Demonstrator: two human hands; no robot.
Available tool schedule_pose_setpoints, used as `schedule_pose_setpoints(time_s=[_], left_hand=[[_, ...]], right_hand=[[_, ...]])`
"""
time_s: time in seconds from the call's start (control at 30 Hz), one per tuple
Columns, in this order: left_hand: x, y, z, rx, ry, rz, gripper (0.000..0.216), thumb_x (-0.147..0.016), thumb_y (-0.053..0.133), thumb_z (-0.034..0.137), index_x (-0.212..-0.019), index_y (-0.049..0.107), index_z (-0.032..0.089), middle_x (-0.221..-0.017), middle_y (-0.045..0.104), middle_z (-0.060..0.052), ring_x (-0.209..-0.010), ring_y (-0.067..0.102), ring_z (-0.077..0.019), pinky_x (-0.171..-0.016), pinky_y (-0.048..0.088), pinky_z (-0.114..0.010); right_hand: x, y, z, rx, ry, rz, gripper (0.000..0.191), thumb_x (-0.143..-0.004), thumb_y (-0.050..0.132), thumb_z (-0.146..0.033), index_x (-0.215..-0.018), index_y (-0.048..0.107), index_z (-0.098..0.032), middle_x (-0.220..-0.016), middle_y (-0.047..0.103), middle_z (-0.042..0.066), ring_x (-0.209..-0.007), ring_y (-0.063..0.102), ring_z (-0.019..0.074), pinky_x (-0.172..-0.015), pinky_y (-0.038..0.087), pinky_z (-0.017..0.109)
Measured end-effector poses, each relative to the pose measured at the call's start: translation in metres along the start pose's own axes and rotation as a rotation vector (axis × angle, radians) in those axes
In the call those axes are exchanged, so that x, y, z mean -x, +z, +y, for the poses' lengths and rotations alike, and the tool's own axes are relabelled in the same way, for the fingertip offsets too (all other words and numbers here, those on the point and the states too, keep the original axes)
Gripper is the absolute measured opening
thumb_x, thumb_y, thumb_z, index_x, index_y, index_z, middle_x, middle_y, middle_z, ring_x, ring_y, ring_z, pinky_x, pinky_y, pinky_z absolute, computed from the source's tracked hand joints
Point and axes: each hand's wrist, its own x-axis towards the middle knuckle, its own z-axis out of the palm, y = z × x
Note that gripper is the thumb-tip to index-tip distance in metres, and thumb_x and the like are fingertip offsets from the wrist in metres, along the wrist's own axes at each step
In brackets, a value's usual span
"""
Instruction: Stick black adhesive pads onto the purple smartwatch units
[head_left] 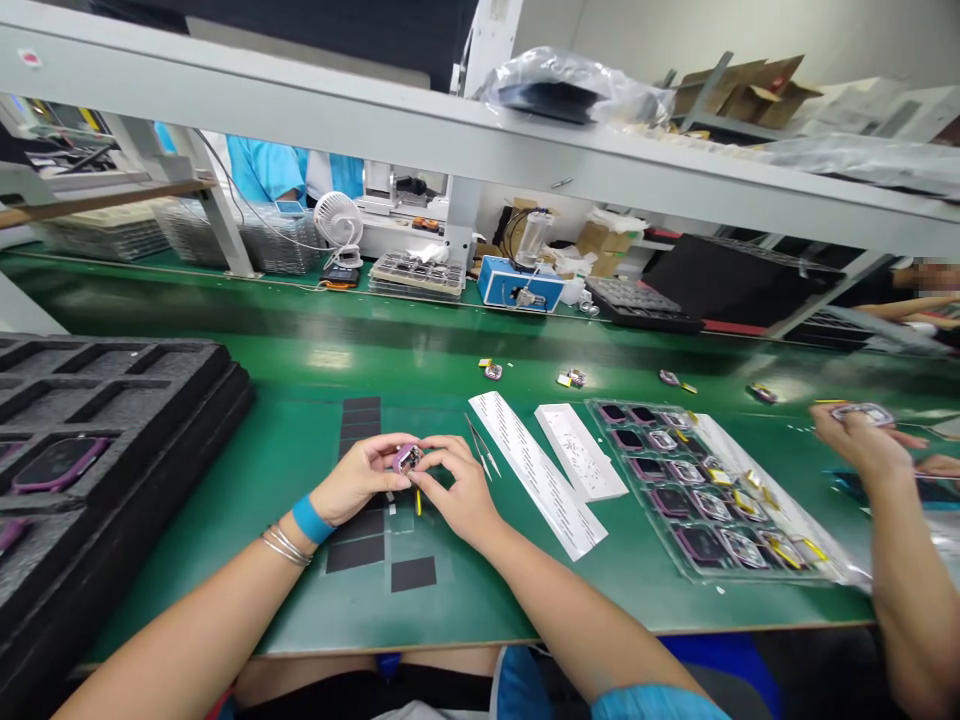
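I had my left hand [361, 468] and right hand [461, 490] both grasping the small, rounded, purple-rimmed device [406, 459] with exposed circuitry, over the green tabletop [472, 610], left of a long white printed strip [536, 474].

Fingers [450, 450] partly cover the small purple-rimmed device [407, 458], and I can't make out the tiny specks [579, 452] in the white box [609, 489]. The foam tray [187, 450] runs out of view at left, a co-worker's forearm [896, 540] at near right.
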Motion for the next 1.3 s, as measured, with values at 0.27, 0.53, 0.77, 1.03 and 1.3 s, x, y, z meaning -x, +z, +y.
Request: schedule_pose_setpoints(time_s=[0.27,0.53,0.77,1.03,1.3], left_hand=[[0.002,0.003,0.005,0.078,-0.037,0.019,0.049,-0.056,0.082,0.013,-0.102,0.066,0.016,-0.089,0.07,-0.005,-0.078,0.066,-0.0148,-0.074,0.053,-0.025],[0.004,0.004,0.007,0.165,-0.073,-0.005,0.051,-0.059,0.08,0.014,-0.106,0.06,0.019,-0.092,0.069,-0.005,-0.087,0.067,-0.0201,-0.077,0.054,-0.029],[0.003,0.003,0.004,0.176,-0.057,-0.04,0.046,-0.056,0.082,0.014,-0.097,0.064,0.016,-0.089,0.07,-0.006,-0.082,0.068,-0.0185,-0.076,0.053,-0.028],[-0.001,-0.001,-0.002,0.16,-0.015,-0.037,0.045,-0.055,0.081,0.008,-0.097,0.066,0.016,-0.087,0.069,-0.004,-0.074,0.065,-0.0129,-0.071,0.052,-0.023],[-0.001,0.002,-0.003,0.082,0.008,-0.001,0.047,-0.051,0.081,0.006,-0.095,0.068,0.016,-0.086,0.069,-0.004,-0.074,0.064,-0.0129,-0.071,0.052,-0.024]], right_hand=[[-0.013,-0.024,-0.001,0.24,-0.167,0.15,0.007,-0.084,0.054,-0.023,-0.079,0.058,-0.022,-0.094,0.063,0.006,-0.094,0.057,0.019,-0.09,0.044,0.038],[-0.026,-0.158,0.052,0.618,0.457,0.64,0.014,-0.072,0.056,-0.026,-0.068,0.065,-0.016,-0.078,0.069,0.011,-0.081,0.063,0.0273,-0.083,0.045,0.047],[-0.021,-0.054,0.018,0.081,0.166,0.276,0.013,-0.077,0.057,-0.027,-0.081,0.067,-0.02,-0.088,0.071,0.005,-0.087,0.065,0.0194,-0.084,0.05,0.035],[-0.008,-0.006,-0.004,-0.089,0.207,0.046,0.005,-0.074,0.061,-0.021,-0.072,0.066,-0.02,-0.079,0.071,0.003,-0.079,0.067,0.0193,-0.078,0.052,0.033],[-0.006,-0.003,0.0,-0.034,0.163,0.053,0.007,-0.075,0.061,-0.02,-0.07,0.064,-0.022,-0.079,0.072,0.002,-0.078,0.067,0.0181,-0.091,0.048,0.04]])
